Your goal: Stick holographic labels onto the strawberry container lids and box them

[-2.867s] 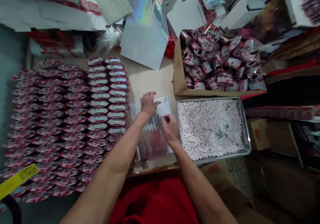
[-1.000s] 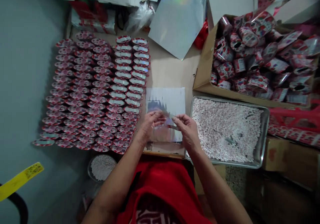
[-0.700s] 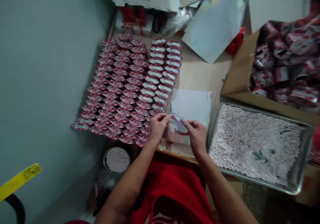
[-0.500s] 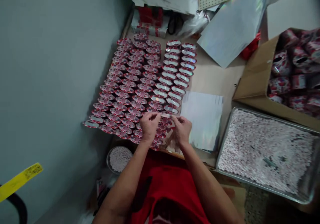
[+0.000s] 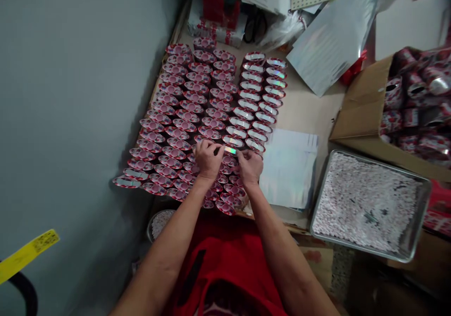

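My left hand (image 5: 209, 161) pinches one end of a short, shiny holographic strip (image 5: 230, 150). The other end is between the fingers of my right hand (image 5: 251, 167). The strip stretches level between them, over rows of small red-and-pink oval-topped packages (image 5: 186, 115) that stand upright, packed close together. A similar pale strip lies across the top of each package in the two right-hand rows (image 5: 249, 95). Two packages at the near left corner (image 5: 127, 181) carry such strips too. Whether the held strip touches a package is hidden by my fingers.
Right of the packages lie shiny sheets (image 5: 291, 170). A metal tray (image 5: 428, 198) of small whitish pieces sits beyond, below a cardboard box (image 5: 359, 102) full of similar red packages. A bowl (image 5: 151, 231) stands low at the left; the wall (image 5: 77, 95) borders the table.
Both hands have moved slightly forward over the packages, still holding the strip, which now shines in rainbow colours. The camera view has shifted a little.
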Demonstrator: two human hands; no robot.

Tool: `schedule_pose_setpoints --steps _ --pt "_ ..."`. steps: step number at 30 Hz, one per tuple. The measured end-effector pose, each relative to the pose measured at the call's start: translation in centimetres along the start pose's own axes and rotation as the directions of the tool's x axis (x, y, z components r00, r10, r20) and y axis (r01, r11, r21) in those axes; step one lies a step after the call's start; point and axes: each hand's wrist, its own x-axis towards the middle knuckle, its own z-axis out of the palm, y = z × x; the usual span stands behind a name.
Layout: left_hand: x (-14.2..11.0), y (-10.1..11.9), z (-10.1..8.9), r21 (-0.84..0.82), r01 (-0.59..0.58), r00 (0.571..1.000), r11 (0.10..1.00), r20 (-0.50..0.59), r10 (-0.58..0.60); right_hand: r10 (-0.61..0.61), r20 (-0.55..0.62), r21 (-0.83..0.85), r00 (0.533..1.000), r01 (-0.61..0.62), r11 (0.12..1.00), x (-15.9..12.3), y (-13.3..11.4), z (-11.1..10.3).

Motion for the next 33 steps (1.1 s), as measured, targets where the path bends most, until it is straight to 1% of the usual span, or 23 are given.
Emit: schedule_pose_setpoints --steps 4,8,10,12,13,15,17,18,19,20,21,22,24,26,27,28,29,31,33 --pt "0.3 -0.3 0.0 0.019 -0.019 1.0 1.0 0.024 0.019 0.01 -0.017 -0.014 1.0 -0.011 1.0 -0.2 -0.1 0.3" --pt "0.3 0.0 -0.2 0.039 -0.021 0.999 0.999 0.035 0.019 0.03 -0.02 -0.051 0.999 -0.031 0.998 0.2 -0.1 0.4" --pt "0.6 0.3 -0.3 0.045 0.017 1.0 0.999 0.016 -0.017 0.088 -0.041 -0.08 0.995 -0.091 0.993 0.7 0.0 0.3" --pt "1.3 0.7 -0.5 0.051 0.085 0.996 0.995 -0.033 -0.083 0.146 -0.069 -0.107 0.987 -0.153 0.982 1.2 0.0 0.2" --pt "1.7 0.9 -0.6 0.048 0.117 0.992 0.992 -0.055 -0.115 0.154 -0.072 -0.117 0.985 -0.162 0.98 1.4 0.0 0.1" --pt "2.2 1.2 -1.0 0.009 0.138 0.989 0.99 -0.056 -0.137 0.133 -0.057 -0.109 0.989 -0.138 0.984 1.5 -0.3 -0.2" --pt "1.9 1.4 -1.7 -0.107 0.111 0.994 0.988 0.004 -0.111 0.105 -0.059 -0.04 0.993 -0.107 0.993 1.2 -0.8 -0.6" --pt "1.4 1.5 -2.1 -0.201 0.111 0.993 0.973 0.048 -0.104 0.101 -0.074 0.008 0.992 -0.101 0.995 0.9 -1.1 -0.8" --pt "0.5 1.5 -2.6 -0.309 0.137 0.989 0.941 0.101 -0.111 0.1 -0.092 0.059 0.991 -0.095 0.994 0.6 -1.4 -1.1" --pt "-0.6 1.5 -3.1 -0.418 0.194 0.977 0.887 0.164 -0.136 0.101 -0.109 0.106 0.989 -0.09 0.99 0.3 -1.7 -1.3" --pt "-1.8 1.4 -3.6 -0.512 0.277 0.955 0.813 0.239 -0.175 0.104 -0.123 0.149 0.987 -0.085 0.985 0.0 -1.9 -1.5" --pt "-3.1 1.4 -4.1 -0.585 0.375 0.921 0.719 0.326 -0.216 0.109 -0.133 0.187 0.985 -0.083 0.979 -0.3 -2.1 -1.6" --pt "-5.5 1.5 -4.7 -0.663 0.569 0.82 0.487 0.504 -0.273 0.127 -0.145 0.244 0.981 -0.088 0.966 -0.7 -2.3 -1.6" --pt "-7.3 1.7 -4.8 -0.671 0.692 0.722 0.267 0.629 -0.289 0.142 -0.154 0.27 0.978 -0.097 0.958 -1.0 -2.2 -1.3" --pt "-7.9 1.8 -4.7 -0.668 0.72 0.69 0.189 0.66 -0.297 0.145 -0.154 0.274 0.977 -0.098 0.957 -1.0 -2.2 -1.1" --pt "-8.2 2.0 -4.5 -0.669 0.73 0.674 0.141 0.669 -0.313 0.146 -0.152 0.278 0.978 -0.1 0.955 -1.1 -2.0 -0.8" --pt "-8.4 2.1 -4.2 -0.677 0.726 0.673 0.122 0.66 -0.335 0.148 -0.146 0.286 0.978 -0.102 0.953 -1.2 -1.9 -0.6" --pt "-8.4 2.2 -3.7 -0.706 0.698 0.691 0.122 0.619 -0.372 0.156 -0.133 0.322 0.979 -0.106 0.941 -1.4 -1.6 -0.2" --pt "-8.2 1.9 -3.4 -0.726 0.673 0.715 0.14 0.59 -0.374 0.156 -0.11 0.39 0.982 -0.101 0.915 -1.8 -1.3 -0.1"
